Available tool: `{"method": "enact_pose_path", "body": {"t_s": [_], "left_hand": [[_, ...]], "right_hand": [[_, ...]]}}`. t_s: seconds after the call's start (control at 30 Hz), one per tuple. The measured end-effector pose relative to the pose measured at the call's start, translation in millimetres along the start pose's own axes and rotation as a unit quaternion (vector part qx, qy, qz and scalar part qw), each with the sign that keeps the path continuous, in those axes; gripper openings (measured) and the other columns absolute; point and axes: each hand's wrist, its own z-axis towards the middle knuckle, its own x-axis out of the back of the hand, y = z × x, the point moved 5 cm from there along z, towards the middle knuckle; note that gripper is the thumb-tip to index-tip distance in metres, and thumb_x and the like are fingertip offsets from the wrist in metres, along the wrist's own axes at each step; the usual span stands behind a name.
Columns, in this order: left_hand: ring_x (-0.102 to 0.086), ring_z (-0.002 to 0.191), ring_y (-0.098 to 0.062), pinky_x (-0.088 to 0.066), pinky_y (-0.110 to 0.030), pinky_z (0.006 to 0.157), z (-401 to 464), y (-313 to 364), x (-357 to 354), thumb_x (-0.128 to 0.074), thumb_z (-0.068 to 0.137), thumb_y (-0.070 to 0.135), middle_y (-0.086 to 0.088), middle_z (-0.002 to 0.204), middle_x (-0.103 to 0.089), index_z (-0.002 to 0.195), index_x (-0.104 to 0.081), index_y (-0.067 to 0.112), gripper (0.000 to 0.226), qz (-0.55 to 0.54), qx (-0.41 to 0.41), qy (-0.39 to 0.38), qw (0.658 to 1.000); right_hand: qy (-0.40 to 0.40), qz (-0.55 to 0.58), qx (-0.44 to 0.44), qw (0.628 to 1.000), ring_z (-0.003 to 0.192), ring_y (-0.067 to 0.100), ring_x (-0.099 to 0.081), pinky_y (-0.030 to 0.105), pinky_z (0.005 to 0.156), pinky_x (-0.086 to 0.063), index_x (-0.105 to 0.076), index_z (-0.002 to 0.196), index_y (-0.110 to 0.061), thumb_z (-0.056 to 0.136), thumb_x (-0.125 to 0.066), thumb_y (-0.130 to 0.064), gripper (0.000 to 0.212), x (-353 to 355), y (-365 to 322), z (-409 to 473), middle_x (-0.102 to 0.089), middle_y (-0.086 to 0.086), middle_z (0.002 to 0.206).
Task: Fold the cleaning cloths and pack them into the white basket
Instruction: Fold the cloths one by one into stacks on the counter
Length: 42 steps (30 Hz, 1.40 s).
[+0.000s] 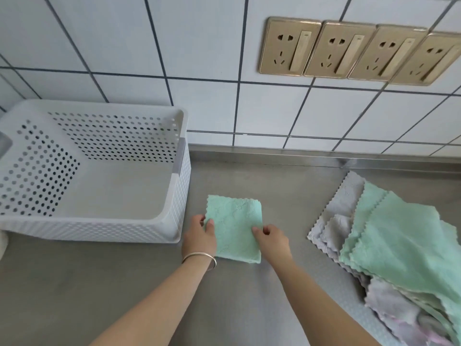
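Both hands, left [199,233] and right [272,242], pinch the fluffy, scallop-edged green folded cloth [234,226] beside the perforated white basket [104,232].

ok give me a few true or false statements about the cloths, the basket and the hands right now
1. The white basket holds no cloths yet. True.
2. Both the left hand and the right hand grip the folded green cloth. True.
3. The folded green cloth is inside the basket. False: it lies on the steel counter, right of the basket.
4. The pile of cloths is all green. False: it has grey ones too.
5. The left wrist wears a bracelet. True.
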Motion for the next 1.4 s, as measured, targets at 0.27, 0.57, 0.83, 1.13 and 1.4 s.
{"method": "enact_pose_path", "body": {"t_s": [0.27, 0.57, 0.83, 1.13, 1.4], "left_hand": [[-0.059, 0.106, -0.036, -0.046, -0.036, 0.085, 59, 17, -15, -0.046, 0.094, 0.021, -0.018, 0.119, -0.062, 0.12, -0.05, 0.005, 0.031, -0.01, 0.035, 0.051, 0.998], [-0.047, 0.119, -0.036, -0.04, -0.044, 0.1, 59, 29, -16, -0.058, 0.085, 0.026, -0.018, 0.129, -0.05, 0.125, -0.047, 0.005, 0.046, 0.053, -0.01, 0.079, 0.995], [-0.033, 0.132, -0.034, -0.031, -0.042, 0.109, -29, 110, -75, -0.065, 0.077, 0.013, -0.016, 0.142, -0.036, 0.126, -0.05, 0.008, 0.052, 0.133, -0.256, -0.007, 0.957], [-0.049, 0.119, -0.021, -0.039, -0.031, 0.096, -153, 152, -193, -0.05, 0.088, 0.023, 0.002, 0.128, -0.052, 0.127, -0.047, 0.022, 0.039, 0.257, -0.484, -0.218, 0.808], [-0.046, 0.123, -0.017, -0.03, -0.033, 0.104, -178, 185, -248, -0.047, 0.091, 0.025, 0.007, 0.128, -0.057, 0.124, -0.055, 0.027, 0.034, 0.3, -0.573, -0.217, 0.731]], "right_hand": [[0.002, 0.012, 0.017, 1.0, 0.08, 0.018, -0.056, 0.032, 0.073, -0.047, -0.054, 0.087, -0.018, 0.088, -0.053, -0.039, 0.022, -4, -39, 62, -0.059, 0.0, 0.086], [0.074, -0.023, 0.067, 0.995, 0.089, 0.022, -0.059, 0.028, 0.07, -0.04, -0.052, 0.109, -0.018, 0.086, -0.056, -0.036, 0.029, 16, -33, 49, -0.061, -0.001, 0.094], [0.363, -0.21, 0.274, 0.865, 0.079, 0.023, -0.054, 0.031, 0.06, -0.045, -0.063, 0.086, -0.015, 0.075, -0.048, -0.021, 0.019, 143, 77, -32, -0.063, 0.001, 0.081], [0.354, -0.399, 0.239, 0.811, 0.082, 0.021, -0.056, 0.028, 0.072, -0.034, -0.069, 0.068, -0.019, 0.062, -0.075, -0.022, 0.009, 225, 162, -49, -0.067, -0.004, 0.074], [0.394, -0.257, 0.235, 0.851, 0.043, 0.018, -0.055, 0.024, 0.041, -0.041, -0.064, 0.061, -0.017, 0.089, -0.043, -0.033, 0.039, 270, 155, -59, -0.059, -0.005, 0.051]]}}
